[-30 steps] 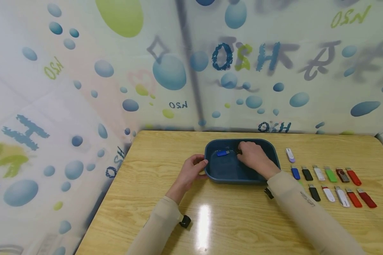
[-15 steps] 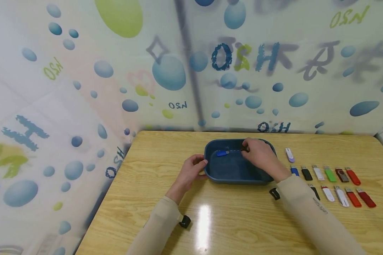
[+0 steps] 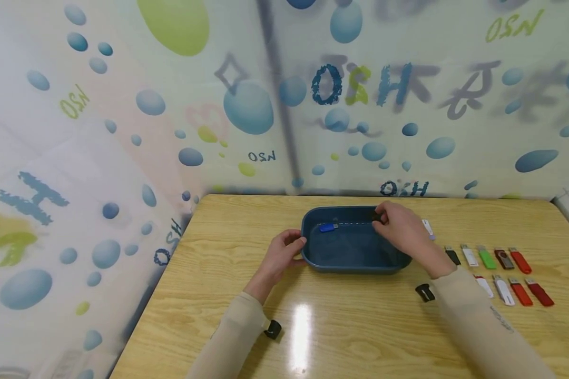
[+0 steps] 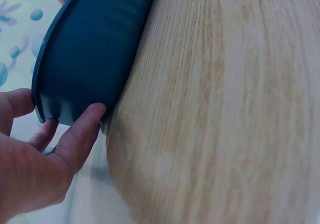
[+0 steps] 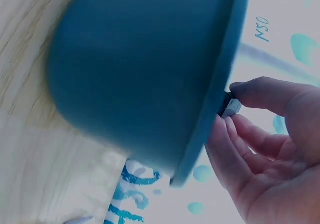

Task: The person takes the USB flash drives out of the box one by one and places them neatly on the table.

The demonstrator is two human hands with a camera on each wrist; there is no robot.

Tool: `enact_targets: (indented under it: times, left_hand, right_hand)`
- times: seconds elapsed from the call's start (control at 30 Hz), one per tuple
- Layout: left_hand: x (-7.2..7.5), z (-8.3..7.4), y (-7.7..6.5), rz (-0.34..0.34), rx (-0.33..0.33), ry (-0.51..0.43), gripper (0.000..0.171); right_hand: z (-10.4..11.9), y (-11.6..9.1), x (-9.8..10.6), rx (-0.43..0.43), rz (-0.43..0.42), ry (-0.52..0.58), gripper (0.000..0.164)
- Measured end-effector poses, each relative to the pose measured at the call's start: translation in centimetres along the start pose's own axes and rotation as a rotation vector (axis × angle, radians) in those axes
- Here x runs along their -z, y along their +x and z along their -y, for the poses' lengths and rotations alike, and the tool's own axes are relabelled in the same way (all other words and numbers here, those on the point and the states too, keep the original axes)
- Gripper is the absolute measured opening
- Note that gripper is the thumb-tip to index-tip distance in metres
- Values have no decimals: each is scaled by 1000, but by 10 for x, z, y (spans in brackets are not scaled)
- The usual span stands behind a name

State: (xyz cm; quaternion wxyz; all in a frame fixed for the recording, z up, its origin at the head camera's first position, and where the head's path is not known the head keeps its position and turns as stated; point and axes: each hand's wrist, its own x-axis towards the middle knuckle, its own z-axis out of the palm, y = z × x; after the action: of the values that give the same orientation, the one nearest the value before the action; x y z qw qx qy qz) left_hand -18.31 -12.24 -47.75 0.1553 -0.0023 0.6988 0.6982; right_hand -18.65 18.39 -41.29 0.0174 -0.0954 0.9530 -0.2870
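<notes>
A dark blue plastic tray (image 3: 346, 248) stands near the back of the table, with a blue USB flash drive (image 3: 327, 228) lying inside. My left hand (image 3: 281, 253) touches the tray's left end, thumb and fingertips against rim and outer wall; in the left wrist view fairly straight fingers (image 4: 80, 134) rest on that wall. Above the tray's back right part, my right hand (image 3: 404, 227) pinches a small dark USB flash drive (image 3: 376, 216) between thumb and fingers. In the right wrist view the pinched drive's metal plug (image 5: 232, 108) shows just past the rim.
Right of the tray, several USB flash drives lie in two rows, among them a green one (image 3: 487, 257), a red one (image 3: 520, 260) and a dark red one (image 3: 539, 292). A white drive (image 3: 428, 229) lies behind them. A patterned curtain (image 3: 246, 173) borders the table's back.
My right hand has moved right and slightly up across the tray with the dark USB flash drive, covering some drives on the table. The left hand has stayed at the tray's left end.
</notes>
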Motion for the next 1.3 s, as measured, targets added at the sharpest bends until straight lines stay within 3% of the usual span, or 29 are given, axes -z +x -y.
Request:
enact_targets:
  times: [0.67,0.9,1.3]
  left_hand:
    - [0,-1,0,-1,2,2,38]
    - [1,1,1,5,-9,7,40]
    - [1,1,0,7,-4,15,40]
  right_hand:
    - [-30,-26,37,-46,-66,27,45]
    - [-46,-32,48,-106,-67,16,49]
    - [-69,-40,58,-150,-88,4,49]
